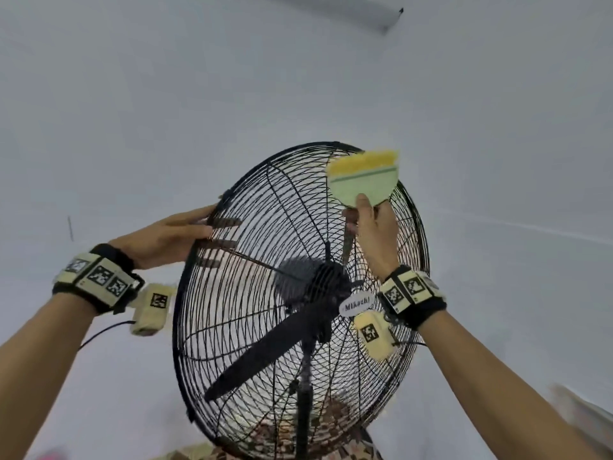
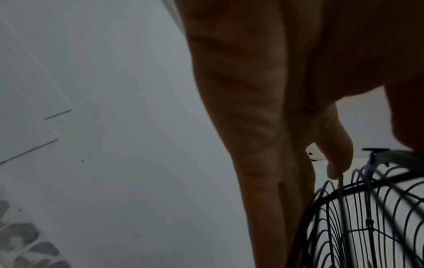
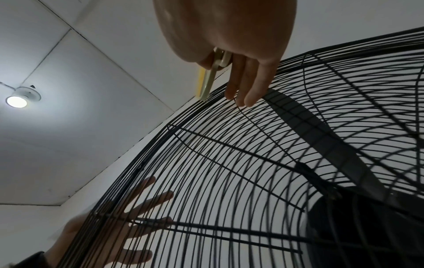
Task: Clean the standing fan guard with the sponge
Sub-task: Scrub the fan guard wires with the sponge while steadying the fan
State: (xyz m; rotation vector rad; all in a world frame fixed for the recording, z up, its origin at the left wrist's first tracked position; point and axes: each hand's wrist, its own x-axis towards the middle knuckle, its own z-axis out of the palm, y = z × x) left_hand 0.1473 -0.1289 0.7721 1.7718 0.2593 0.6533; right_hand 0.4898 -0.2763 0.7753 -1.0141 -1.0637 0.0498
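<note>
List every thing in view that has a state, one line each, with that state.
Sponge: held up at the guard's top edge, yellow side up.
Fan guard: closed over the blades, tilted.
Fan blades: not spinning.
Left hand: fingers straight, spread behind the guard's rim.
Right hand: pinching the sponge.
Ceiling lamp: on.

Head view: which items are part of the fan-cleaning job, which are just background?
In the job:
- fan guard, black wire
- sponge, yellow and green, at the guard's top rim
- right hand, holds the sponge
- left hand, fingers straight behind the guard's left edge

Background:
- ceiling light, lit
- fan blade
- brand badge
</note>
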